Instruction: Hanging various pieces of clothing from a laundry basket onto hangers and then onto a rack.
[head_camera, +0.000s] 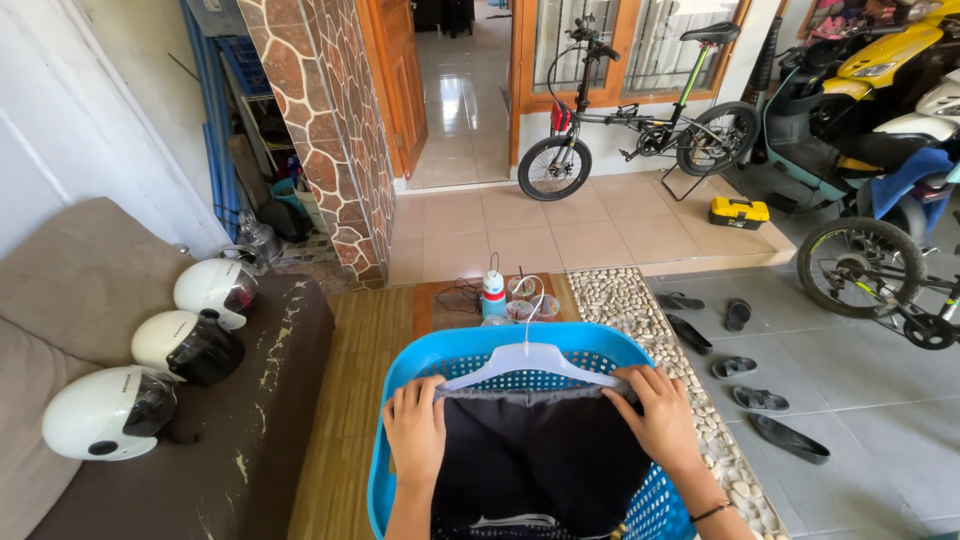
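you are pinching the waistband of a dark grey garment (540, 450) with your left hand (415, 430) and right hand (660, 420), fingers curled closed at its two ends, stretching it along a white plastic hanger (530, 362) over the blue plastic laundry basket (480, 345), presumably keeping the cloth taut and level there.

Left hand (415, 428) and right hand (662, 418) grip the waistband of a dark garment (540, 455) hung on a white hanger (530, 362) — both held over a blue laundry basket (470, 345). Three white helmets (160, 372) rest on the brown sofa (250, 440) at left.
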